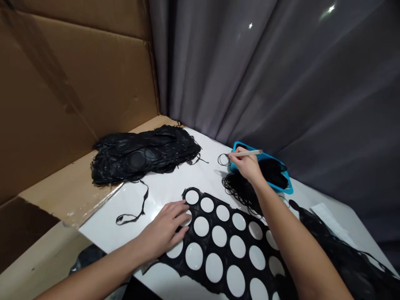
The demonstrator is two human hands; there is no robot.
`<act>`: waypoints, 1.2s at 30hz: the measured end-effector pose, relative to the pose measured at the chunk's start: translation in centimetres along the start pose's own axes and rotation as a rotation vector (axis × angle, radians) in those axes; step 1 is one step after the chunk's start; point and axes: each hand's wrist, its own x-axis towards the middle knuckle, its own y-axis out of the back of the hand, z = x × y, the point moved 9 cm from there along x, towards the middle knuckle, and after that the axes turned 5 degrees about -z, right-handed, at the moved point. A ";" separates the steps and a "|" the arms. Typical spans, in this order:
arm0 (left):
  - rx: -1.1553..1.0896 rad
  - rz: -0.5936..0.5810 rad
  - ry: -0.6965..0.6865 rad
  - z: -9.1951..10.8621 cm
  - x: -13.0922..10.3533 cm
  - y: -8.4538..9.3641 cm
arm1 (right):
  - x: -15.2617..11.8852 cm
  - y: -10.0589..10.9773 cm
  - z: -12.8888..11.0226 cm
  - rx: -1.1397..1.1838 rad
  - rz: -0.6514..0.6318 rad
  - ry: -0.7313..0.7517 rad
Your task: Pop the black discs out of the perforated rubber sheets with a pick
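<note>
A black rubbery sheet point(225, 227) with rows of round holes lies on the white table. My left hand point(168, 225) rests flat on its left end, fingers stretched out. Further right and back, my right hand point(245, 166) is closed around a slim pale pen-like stick point(248, 153). Thin black rings point(223, 159) hang at its fingertips; I cannot tell whether the stick or the fingers carry them. Below that hand is a heap of thin black rings point(239, 189). A blue basket point(289, 187) holding black material stands beside it, partly hidden by my right hand.
A thick stack of black sheets point(143, 154) lies at the back left, near a cardboard wall point(78, 71). One loose black strip point(137, 214) lies on the white table point(106, 212). More black scraps point(346, 262) spread along the right. A grey curtain point(265, 75) hangs behind.
</note>
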 end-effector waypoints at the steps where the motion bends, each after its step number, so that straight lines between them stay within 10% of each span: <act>1: -0.030 0.012 0.008 -0.1 0.0 0.3 | 0.3 0.6 1.0 0.097 0.011 -0.058; 13: -0.084 0.132 0.029 -0.4 0.3 2.1 | 1.1 3.8 11.3 0.332 0.206 -0.337; 24: -0.071 0.105 0.046 -0.6 0.6 1.9 | 1.5 9.5 8.3 -0.029 0.413 -0.183; 30: -0.081 0.088 0.049 -0.6 0.7 1.8 | 0.6 3.9 6.3 -0.206 0.005 -0.044; 36: -0.089 0.049 0.064 -0.9 1.0 1.6 | -1.6 3.8 4.6 -0.133 -0.012 -0.023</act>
